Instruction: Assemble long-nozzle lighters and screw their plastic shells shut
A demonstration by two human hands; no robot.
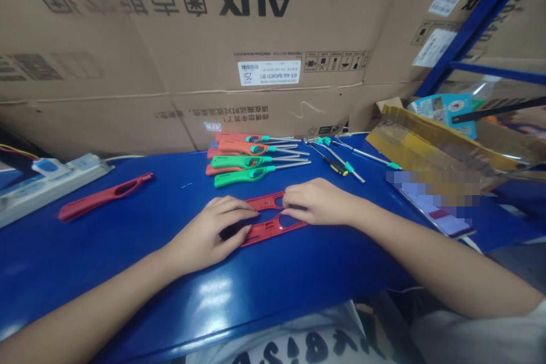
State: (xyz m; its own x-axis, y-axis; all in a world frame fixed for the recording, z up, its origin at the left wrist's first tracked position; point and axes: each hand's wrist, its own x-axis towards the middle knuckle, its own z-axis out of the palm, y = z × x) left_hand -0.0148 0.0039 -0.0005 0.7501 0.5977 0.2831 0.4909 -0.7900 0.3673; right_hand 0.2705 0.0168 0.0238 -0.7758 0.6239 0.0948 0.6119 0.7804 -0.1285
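Observation:
Two red lighter shell halves, an upper one (265, 203) and a lower one (268, 230), lie side by side on the blue table, inner faces up. My left hand (215, 227) grips their left ends, its thumb on the lower half and its fingers by the upper one. At the right ends, my right hand (318, 202) has its fingers curled and pinched at the trigger openings, partly hiding both halves. Farther left rests another red lighter shell (104, 198). Behind my hands are several green and orange assembled lighters (243, 176) with metal nozzles.
Loose metal nozzles with teal triggers (345, 162) lie beside a yellow-black screwdriver (336, 168). At right are a phone (430, 207) and an open taped carton (426, 148). A power strip (51, 185) is at left. A big cardboard box (170, 68) stands behind the table.

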